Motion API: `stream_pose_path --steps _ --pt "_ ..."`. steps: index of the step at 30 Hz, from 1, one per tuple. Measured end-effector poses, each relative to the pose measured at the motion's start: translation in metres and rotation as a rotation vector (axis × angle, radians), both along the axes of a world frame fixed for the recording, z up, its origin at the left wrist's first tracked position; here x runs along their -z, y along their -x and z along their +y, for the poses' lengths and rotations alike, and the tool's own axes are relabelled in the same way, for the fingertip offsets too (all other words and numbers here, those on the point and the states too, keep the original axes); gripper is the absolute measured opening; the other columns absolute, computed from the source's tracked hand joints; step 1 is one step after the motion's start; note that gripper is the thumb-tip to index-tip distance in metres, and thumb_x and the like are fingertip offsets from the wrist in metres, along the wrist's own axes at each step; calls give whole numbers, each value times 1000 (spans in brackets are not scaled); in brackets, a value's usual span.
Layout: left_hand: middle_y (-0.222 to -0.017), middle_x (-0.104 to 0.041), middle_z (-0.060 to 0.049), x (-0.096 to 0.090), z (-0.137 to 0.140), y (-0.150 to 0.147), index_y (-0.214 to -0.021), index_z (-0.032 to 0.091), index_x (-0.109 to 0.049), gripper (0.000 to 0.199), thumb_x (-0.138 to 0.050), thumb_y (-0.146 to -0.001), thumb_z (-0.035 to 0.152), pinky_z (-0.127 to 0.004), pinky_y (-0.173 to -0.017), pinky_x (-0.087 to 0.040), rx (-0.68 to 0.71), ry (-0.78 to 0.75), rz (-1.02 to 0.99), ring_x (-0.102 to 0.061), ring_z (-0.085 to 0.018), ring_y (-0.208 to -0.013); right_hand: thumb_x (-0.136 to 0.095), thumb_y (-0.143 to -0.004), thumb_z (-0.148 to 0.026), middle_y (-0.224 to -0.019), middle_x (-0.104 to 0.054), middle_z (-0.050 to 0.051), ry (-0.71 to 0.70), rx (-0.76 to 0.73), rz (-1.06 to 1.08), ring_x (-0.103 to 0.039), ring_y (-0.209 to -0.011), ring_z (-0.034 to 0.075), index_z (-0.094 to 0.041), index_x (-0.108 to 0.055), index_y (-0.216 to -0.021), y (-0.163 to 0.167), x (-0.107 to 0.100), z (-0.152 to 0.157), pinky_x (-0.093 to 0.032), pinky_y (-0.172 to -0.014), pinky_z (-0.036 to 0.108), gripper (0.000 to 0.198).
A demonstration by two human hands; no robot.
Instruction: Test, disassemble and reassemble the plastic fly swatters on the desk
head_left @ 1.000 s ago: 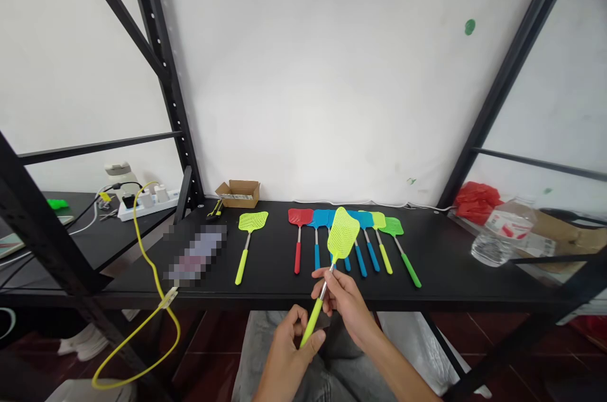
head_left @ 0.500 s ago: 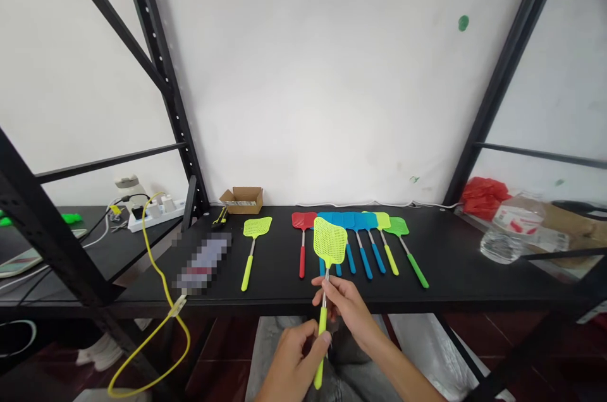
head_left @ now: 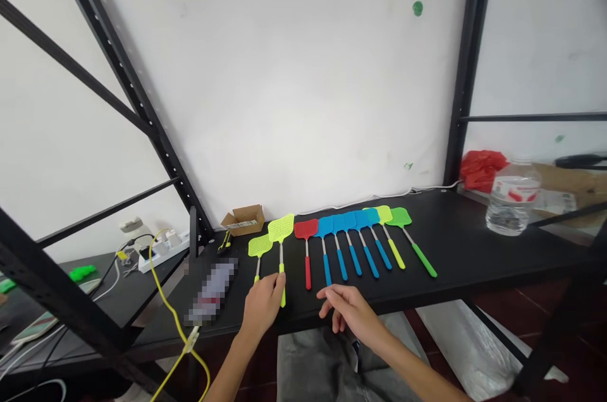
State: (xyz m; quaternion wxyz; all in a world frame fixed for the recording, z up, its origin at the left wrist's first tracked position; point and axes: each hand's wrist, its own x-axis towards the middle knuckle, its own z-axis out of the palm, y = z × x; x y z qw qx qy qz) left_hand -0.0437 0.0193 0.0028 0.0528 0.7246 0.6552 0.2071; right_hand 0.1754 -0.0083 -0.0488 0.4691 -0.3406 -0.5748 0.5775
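L hand (head_left: 262,304) pinches yellow swatter (head_left: 281,229) by its grip (head_left: 283,296), on/just over table (head_left: 455,241), beside red swatter (head_left: 306,229); R hand (head_left: 351,312) half-curled, nothing in it. Prob. light w/ bendy head, so grip's best hold.

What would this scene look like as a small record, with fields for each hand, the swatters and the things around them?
Left hand: on the handle of a yellow-green swatter
Right hand: fingers loosely curled near the front edge of the black table; nothing seen in it
Left neighbour: second yellow-green swatter
Row to the right, in order: red swatter, five blue swatters, third yellow-green swatter, green swatter
Beside the wall: cardboard box
Far right: clear bottle, red bag
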Motion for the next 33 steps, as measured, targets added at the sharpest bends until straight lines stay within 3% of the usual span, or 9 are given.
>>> stream_pose_path --steps 3,8,12,16,20,23,27,33 --pt "-76 -67 -7 -2 23 -2 -71 20 -62 51 -27 -96 47 -26 -61 -35 -40 60 183 -64 -23 -75 -45 -89 -61 -80 -70 7 23 1 11 -56 -44 9 -14 -65 -99 0 -2 0 -35 -43 20 52" --pt "-85 -70 -15 2 40 -11 -79 19 -69 51 -31 -93 51 -35 -68 -42 -55 75 258 -67 -33 -85 -45 -89 -60 -77 -70 7 30 10 12 -55 -43 9 -13 -65 -97 2 -3 -1 -33 -42 20 51" --pt "-82 -69 -13 2 38 -9 -76 21 -67 55 -29 -93 57 -36 -67 -43 -66 59 278 -67 -33 -84 -44 -91 -57 -78 -71 7 23 18 5 -56 -43 8 -13 -66 -97 1 -4 -1 -34 -42 20 49" --pt "-78 -67 -7 -2 33 12 -79 24 -62 44 -34 -92 55 -33 -64 -41 -198 -14 254 -65 -29 -79 -43 -93 -52 -79 -71 7 11 11 -4 -55 -43 8 -14 -67 -97 -1 -6 -3 -35 -44 20 46" --pt "-102 -66 -10 0 32 41 -101 21 -59 30 -43 -89 45 -34 -72 -43 -289 -125 270 -63 -30 -92 -44 -92 -52 -79 -72 7 7 17 -6 -56 -44 8 -14 -67 -95 -1 -7 -4 -34 -44 20 45" --pt "-110 -64 -14 9 29 52 -113 19 -55 39 -41 -90 47 -38 -72 -44 -338 -36 247 -64 -33 -91 -45 -91 -54 -79 -72 7 12 25 -12 -56 -44 8 -14 -67 -94 -1 -6 -4 -34 -44 20 46" --pt "-98 -69 -14 16 25 52 -121 21 -53 41 -36 -91 43 -40 -70 -45 -362 89 183 -65 -36 -91 -46 -90 -56 -79 -71 7 9 19 -14 -56 -44 9 -14 -68 -95 -1 -3 -3 -35 -44 21 47" --pt "-103 -70 -16 10 21 48 -129 19 -51 44 -41 -88 33 -40 -75 -44 -342 79 160 -65 -36 -97 -48 -88 -60 -79 -70 6 33 12 -17 -56 -45 9 -15 -67 -95 -2 -3 -3 -35 -45 22 49"
